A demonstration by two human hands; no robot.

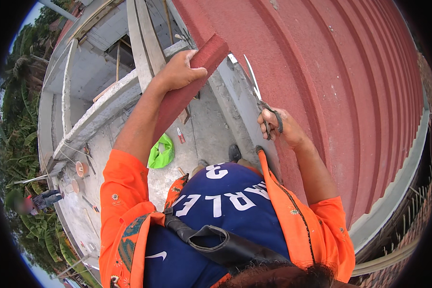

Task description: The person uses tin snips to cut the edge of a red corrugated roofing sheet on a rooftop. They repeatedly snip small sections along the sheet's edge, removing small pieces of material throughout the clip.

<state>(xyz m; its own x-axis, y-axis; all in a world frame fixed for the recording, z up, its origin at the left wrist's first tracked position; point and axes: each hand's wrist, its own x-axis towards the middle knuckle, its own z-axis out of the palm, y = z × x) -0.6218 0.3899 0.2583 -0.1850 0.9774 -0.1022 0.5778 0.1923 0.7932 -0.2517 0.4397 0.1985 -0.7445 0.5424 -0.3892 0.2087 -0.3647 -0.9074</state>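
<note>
My left hand (180,71) grips a long red strip of roof trim (212,54) near its upper end. The strip has a folded profile and a gritty surface, and it slants down behind my left forearm, which hides part of it. In my right hand (285,126) is a pair of scissors (257,91) with black handles, my fingers closed about the grips. Its bright blades stand apart and point up, to the right of the strip's end without touching it. Beneath the scissors runs the edge of the red ribbed roof (341,91).
A grey wall top (233,91) borders the roof. On the concrete floor below lie a bright green cloth or bag (162,152) and a red-handled tool (181,135). Planks (144,38) lean at upper left. Buckets (82,169) and another person (36,201) are at far left.
</note>
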